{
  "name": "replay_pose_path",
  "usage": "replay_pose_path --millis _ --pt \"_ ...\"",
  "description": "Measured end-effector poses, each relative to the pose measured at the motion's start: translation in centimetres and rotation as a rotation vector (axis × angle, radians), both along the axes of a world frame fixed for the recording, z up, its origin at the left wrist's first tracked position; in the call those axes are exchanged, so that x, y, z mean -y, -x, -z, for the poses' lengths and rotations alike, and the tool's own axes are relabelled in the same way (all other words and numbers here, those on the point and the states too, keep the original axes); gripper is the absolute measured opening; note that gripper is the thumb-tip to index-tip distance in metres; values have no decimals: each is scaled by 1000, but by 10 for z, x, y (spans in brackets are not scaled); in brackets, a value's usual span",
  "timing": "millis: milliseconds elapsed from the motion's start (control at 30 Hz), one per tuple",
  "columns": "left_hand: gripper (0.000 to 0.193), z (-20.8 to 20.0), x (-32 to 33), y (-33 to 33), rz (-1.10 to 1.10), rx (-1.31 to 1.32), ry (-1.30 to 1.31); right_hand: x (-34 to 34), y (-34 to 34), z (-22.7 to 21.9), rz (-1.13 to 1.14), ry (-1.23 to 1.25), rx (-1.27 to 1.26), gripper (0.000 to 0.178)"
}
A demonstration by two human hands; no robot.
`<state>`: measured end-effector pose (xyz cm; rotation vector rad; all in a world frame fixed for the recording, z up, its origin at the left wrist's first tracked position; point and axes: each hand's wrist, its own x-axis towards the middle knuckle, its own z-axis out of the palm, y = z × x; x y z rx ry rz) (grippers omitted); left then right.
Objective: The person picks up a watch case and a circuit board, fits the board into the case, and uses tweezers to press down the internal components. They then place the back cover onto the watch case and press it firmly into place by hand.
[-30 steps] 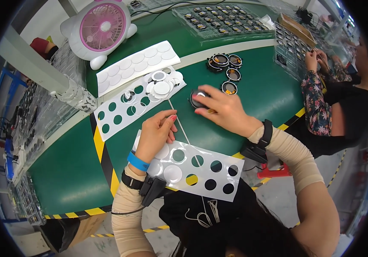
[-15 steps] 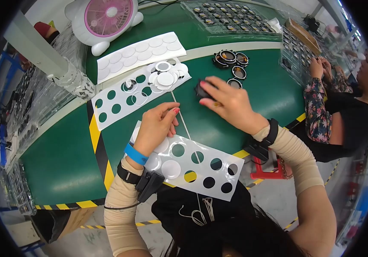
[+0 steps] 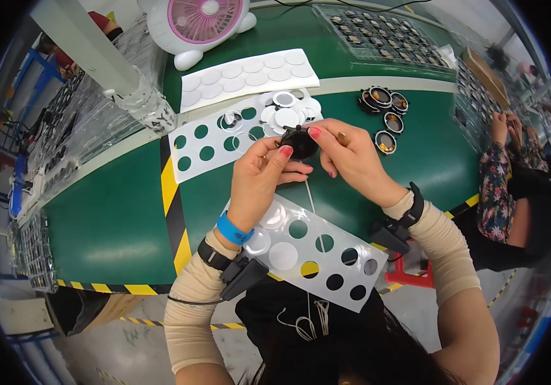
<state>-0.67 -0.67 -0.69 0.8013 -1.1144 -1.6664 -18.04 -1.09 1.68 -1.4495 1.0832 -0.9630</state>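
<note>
A round black watch case is held up between my two hands over the green table, its dark glossy face turned upward. My left hand grips its left edge with thumb and fingers. At its upper right edge, my right hand pinches the rim. Below my wrists lies a white sheet with round holes, with several white discs still on its left part. Behind the case rests another holed white sheet, and a loose pile of white discs covers its right end.
Several round watch cases lie to the right. Farther back are a clear tray of watch parts, a sheet of round white stickers and a pink-and-white fan. A wrapped post stands at left; another person works at the right.
My right hand has brought the watch case left to my left hand, which has risen and now grips it too. The whole view has shifted, so the table things appear farther right.
</note>
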Motion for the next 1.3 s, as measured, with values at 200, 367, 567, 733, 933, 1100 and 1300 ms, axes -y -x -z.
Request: replay_pose_path --millis 200,367,567,733,933,1100,1300 --pt "15 -1 -2 2 -51 -20 20 -5 -8 8 27 221 62 26" --pt "15 -2 -6 4 -51 34 27 -1 -2 10 -33 219 98 27" --pt "14 -1 -6 6 -66 88 104 -4 -2 10 -2 342 45 27" --pt "15 0 -6 2 -80 113 94 -7 4 2 -14 38 31 25" --pt "15 -5 -5 13 -82 -13 29 -5 9 7 59 464 -48 25" --pt "17 -1 -12 15 -162 108 61 -7 4 22 82 523 87 27" --pt "28 6 -14 3 -190 145 52 1 9 18 38 533 94 23"
